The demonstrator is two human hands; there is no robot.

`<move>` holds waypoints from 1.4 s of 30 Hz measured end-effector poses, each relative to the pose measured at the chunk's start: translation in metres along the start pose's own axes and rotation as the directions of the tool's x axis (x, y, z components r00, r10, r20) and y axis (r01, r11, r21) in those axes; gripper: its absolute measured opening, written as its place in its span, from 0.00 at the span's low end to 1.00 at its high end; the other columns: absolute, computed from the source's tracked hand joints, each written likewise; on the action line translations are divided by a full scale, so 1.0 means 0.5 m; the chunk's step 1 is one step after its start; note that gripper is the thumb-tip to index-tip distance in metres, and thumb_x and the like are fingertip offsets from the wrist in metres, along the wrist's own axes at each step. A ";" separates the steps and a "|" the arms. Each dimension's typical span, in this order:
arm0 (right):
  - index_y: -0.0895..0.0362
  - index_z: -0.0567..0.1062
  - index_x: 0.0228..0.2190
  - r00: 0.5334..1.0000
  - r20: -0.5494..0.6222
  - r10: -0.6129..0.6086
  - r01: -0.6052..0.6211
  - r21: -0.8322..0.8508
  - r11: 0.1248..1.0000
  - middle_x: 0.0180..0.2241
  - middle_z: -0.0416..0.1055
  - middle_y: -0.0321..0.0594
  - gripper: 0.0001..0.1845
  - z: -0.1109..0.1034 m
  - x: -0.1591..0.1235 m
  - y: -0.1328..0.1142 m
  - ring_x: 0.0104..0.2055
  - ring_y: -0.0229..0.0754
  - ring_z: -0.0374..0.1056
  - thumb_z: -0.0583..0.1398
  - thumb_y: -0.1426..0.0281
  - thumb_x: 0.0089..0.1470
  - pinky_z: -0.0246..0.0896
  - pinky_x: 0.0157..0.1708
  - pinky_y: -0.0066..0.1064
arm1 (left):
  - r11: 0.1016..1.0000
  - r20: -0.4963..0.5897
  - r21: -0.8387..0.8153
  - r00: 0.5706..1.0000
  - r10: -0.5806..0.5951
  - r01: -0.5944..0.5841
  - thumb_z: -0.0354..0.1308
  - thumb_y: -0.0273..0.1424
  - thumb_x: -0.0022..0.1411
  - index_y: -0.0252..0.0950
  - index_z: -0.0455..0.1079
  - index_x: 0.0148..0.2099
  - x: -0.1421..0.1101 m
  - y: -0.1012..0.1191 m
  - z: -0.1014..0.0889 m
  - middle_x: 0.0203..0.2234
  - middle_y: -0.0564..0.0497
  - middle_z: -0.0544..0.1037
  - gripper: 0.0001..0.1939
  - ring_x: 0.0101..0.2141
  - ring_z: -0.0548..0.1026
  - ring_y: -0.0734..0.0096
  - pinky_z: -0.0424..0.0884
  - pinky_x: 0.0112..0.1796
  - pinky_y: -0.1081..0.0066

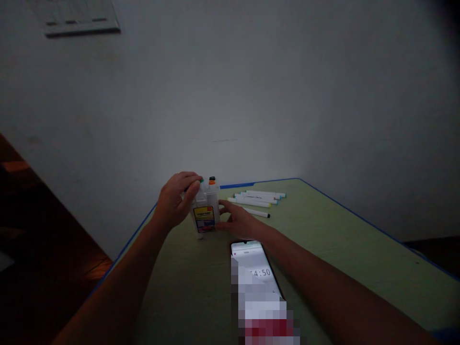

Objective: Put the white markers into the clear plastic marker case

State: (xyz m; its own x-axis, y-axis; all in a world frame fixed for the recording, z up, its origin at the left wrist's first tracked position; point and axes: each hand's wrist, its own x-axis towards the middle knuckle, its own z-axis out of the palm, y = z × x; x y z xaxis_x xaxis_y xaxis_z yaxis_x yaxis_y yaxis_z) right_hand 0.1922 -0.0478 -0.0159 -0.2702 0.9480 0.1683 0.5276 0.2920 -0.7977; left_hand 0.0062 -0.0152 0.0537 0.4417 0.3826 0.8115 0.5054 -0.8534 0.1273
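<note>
A clear plastic marker box with a yellow label stands upright on the green table, with several marker caps sticking out of its top. My left hand wraps around the box's top and left side. My right hand rests against the box's right side near its base, fingers stretched out and touching it. Several white markers with coloured caps lie loose on the table just behind and to the right of my right hand.
A phone with a lit screen lies on the table in front of my right forearm. The table has a blue edge and stands in a corner against a white wall. Dark floor lies to the left.
</note>
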 end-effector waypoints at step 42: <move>0.54 0.59 0.57 1.000 0.004 0.001 -0.001 0.014 1.000 0.49 0.68 0.46 0.37 -0.001 -0.001 0.002 0.31 0.36 0.65 0.65 0.69 0.47 0.57 0.31 0.29 | 0.996 -0.092 -0.001 0.992 -0.086 0.086 0.42 0.39 0.66 0.33 0.69 0.34 -0.003 -0.011 -0.005 0.30 0.47 0.74 0.19 0.31 0.71 0.69 0.67 0.34 0.69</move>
State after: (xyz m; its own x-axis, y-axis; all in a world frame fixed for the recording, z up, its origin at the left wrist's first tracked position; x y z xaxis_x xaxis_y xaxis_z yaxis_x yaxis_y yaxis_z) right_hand 0.1930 -0.0479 -0.0165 -0.2727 0.9478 0.1650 0.5168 0.2890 -0.8059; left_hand 0.0012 -0.0118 0.0532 0.3263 0.4204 0.8467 0.5407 -0.8177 0.1976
